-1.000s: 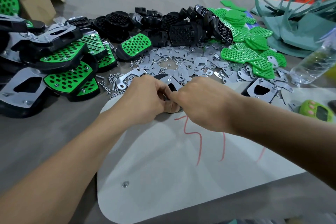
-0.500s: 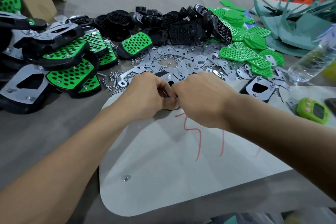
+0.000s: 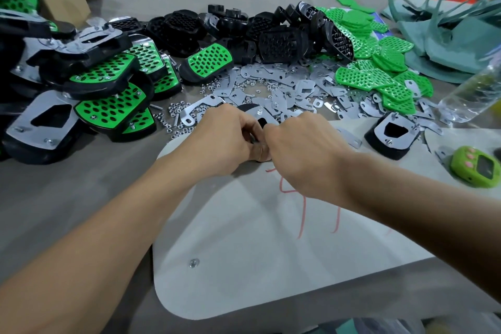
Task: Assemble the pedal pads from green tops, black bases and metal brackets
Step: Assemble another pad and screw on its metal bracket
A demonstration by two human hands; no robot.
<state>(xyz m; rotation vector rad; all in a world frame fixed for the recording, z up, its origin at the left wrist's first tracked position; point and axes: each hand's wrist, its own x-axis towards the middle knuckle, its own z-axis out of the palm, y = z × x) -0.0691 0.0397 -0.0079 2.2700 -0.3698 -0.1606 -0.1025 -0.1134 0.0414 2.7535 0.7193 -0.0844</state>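
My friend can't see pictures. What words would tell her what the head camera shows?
A left hand and a right hand grip one pedal pad together over a white board. To the left lie finished pads; behind are heaps of black bases, metal brackets and green tops.

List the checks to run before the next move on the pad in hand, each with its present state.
1. Pad held: ok, the left hand grips the pedal pad.
2. Metal bracket in place: ok, it lies on top of the pad, with a screw poking up through it.
3. Nut on that screw: cannot tell.
4. What the right hand pinches: cannot tell, its fingers are hidden.
5. Loose nuts within reach: ok, they lie scattered just beyond the left hand.
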